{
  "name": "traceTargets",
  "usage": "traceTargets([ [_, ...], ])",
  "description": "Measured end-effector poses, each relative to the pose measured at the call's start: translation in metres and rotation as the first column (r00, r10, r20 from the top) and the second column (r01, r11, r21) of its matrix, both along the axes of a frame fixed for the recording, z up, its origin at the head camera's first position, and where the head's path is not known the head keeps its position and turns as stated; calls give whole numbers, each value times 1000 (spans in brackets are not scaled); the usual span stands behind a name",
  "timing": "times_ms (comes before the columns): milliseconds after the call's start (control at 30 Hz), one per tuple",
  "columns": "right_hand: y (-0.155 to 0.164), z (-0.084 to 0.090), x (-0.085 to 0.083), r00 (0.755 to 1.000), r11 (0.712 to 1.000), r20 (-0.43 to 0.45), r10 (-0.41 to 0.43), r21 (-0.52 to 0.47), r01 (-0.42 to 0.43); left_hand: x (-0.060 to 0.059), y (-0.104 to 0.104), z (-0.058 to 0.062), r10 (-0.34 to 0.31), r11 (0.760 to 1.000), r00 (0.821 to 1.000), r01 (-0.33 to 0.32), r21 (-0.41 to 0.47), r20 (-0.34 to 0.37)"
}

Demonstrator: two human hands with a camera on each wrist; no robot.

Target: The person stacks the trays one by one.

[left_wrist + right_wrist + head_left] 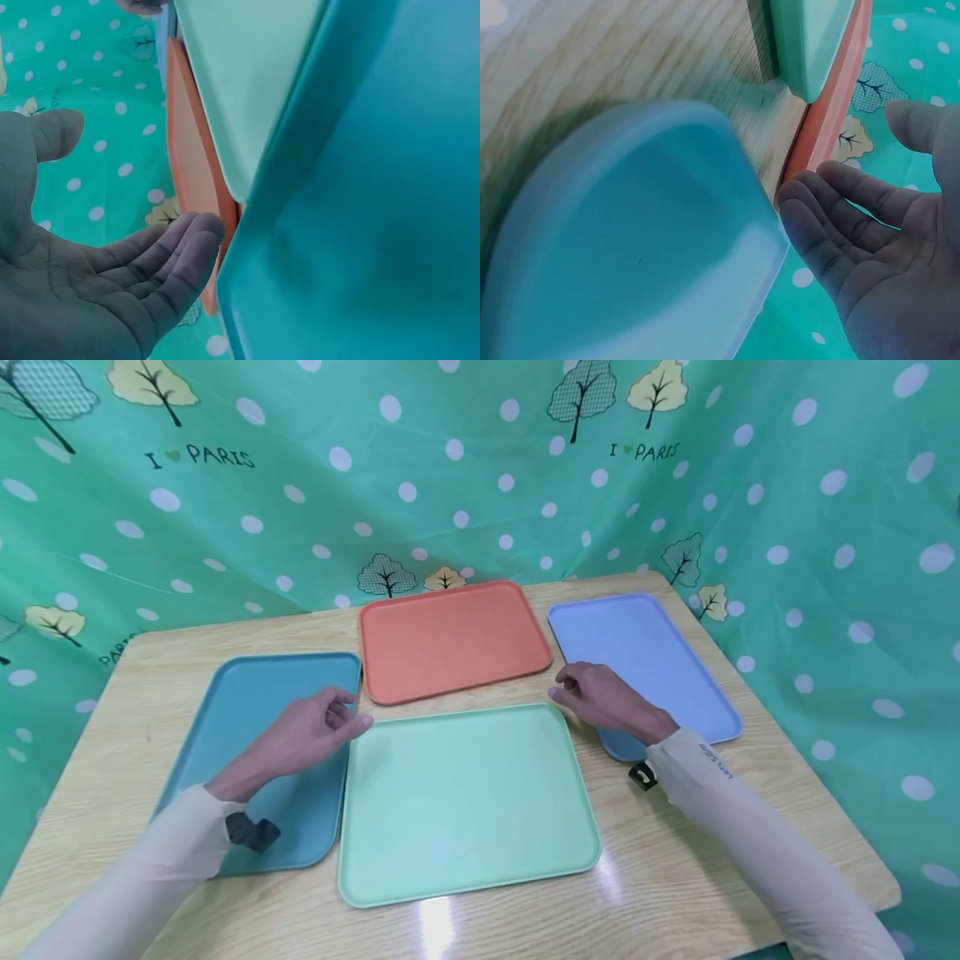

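My left hand [303, 735] hovers over the right side of a blue tray [251, 693], thumb apart from loosely bent fingers. Its palm and fingers [184, 262] hold nothing in the left wrist view. On the other side, my right hand [603, 697] hangs over the left edge of a periwinkle tray [645, 643], its fingers relaxed around nothing. In the right wrist view its fingertips [799, 214] overlap that tray's corner. Between the hands lies a mint green tray [465, 802], and a coral red tray [453, 639] sits behind it.
The trays lie flat on a light wooden table [660, 860] with rounded corners. A green polka-dot curtain [420, 443] with tree prints hangs along the back and sides. Dark straps with small devices [255, 832] are on both wrists, over pale sleeves [750, 827].
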State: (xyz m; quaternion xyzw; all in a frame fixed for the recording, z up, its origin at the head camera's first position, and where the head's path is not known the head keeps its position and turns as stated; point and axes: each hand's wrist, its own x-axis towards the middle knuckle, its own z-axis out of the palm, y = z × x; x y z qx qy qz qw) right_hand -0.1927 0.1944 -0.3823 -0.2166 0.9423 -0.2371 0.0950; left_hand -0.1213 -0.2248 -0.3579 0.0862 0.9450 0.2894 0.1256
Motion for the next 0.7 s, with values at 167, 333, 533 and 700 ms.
traceTargets([
  [167, 0, 0, 1, 1000, 1000, 12, 9, 7, -9, 3, 2, 1, 0, 1000, 997, -1, 11, 75],
  [333, 0, 2, 1, 1000, 1000, 28, 11, 7, -11, 8, 3, 3, -9, 1000, 991, 6, 24, 134],
  [533, -1, -1, -1, 999, 1000, 29, 23, 9, -23, 13, 5, 2, -2, 1000, 982, -1, 15, 187],
  [700, -3, -4, -2, 998, 999, 36, 46, 8, -47, 19, 5, 1, 21, 1000, 969, -26, 17, 246],
])
